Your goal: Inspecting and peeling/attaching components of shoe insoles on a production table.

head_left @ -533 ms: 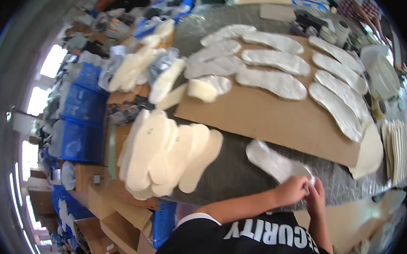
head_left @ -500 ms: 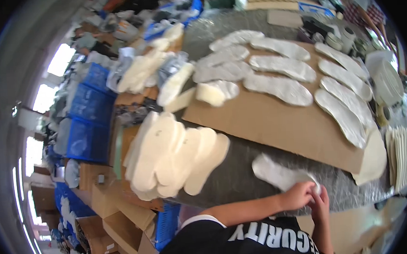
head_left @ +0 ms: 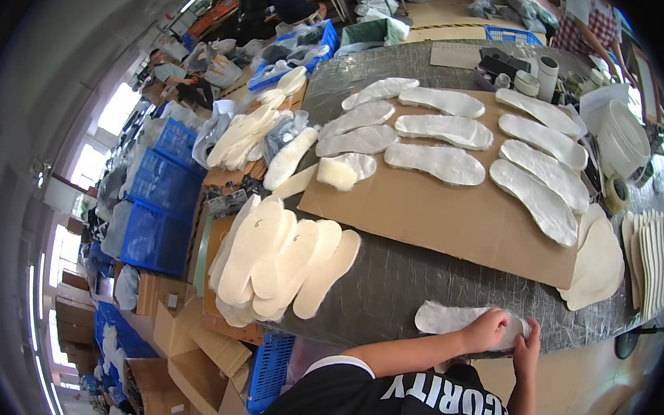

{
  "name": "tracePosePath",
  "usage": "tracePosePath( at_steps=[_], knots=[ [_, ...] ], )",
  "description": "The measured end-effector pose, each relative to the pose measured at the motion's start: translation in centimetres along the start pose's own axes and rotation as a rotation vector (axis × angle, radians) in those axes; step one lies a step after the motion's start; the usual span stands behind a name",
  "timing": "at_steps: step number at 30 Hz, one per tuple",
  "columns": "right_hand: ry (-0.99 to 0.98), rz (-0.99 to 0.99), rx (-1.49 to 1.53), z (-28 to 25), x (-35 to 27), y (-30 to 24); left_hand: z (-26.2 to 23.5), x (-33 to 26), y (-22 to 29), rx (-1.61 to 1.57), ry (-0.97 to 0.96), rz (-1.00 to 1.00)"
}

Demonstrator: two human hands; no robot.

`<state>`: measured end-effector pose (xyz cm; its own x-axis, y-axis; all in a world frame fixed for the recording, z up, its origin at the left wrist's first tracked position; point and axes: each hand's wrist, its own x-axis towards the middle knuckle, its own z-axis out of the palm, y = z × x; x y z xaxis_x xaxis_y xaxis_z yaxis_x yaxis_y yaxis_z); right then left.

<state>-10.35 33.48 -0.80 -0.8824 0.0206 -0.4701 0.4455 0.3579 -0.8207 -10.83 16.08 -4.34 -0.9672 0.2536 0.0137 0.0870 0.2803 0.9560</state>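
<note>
A white, shiny-surfaced insole (head_left: 441,318) lies near the table's front edge, with its right end between my hands. My left hand (head_left: 484,330) is closed with fingers curled over the insole's middle. At the right end my right hand (head_left: 526,343) pinches the insole's rim between thumb and fingers. More white insoles (head_left: 434,164) lie in rows on a brown cardboard sheet (head_left: 424,221). To the left, cream insoles (head_left: 254,239) are heaped in an overlapping pile.
The dark, film-covered table (head_left: 386,280) carries upright cream insoles (head_left: 649,264), a white bucket (head_left: 623,136) and tape rolls (head_left: 616,192) on its right. Blue crates (head_left: 157,210) and open cardboard boxes (head_left: 197,372) stand at left. A person (head_left: 587,24) stands beyond the far right corner.
My left hand has shifted left along the insole, away from my right hand, so the two are now apart. The insole lies flatter. The view has tilted up, showing more of the room.
</note>
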Motion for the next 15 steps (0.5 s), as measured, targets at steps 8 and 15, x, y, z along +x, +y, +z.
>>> tracePosePath(
  at_steps=[8,15],
  knots=[
    [-0.248,0.158,0.694,-4.8,1.1,2.1,-0.3,1.3,-0.3,-0.222,0.047,-0.333],
    [-0.068,-0.166,0.19,-5.5,2.4,3.8,0.6,2.1,1.7,-0.04,0.009,-0.31]
  ],
)
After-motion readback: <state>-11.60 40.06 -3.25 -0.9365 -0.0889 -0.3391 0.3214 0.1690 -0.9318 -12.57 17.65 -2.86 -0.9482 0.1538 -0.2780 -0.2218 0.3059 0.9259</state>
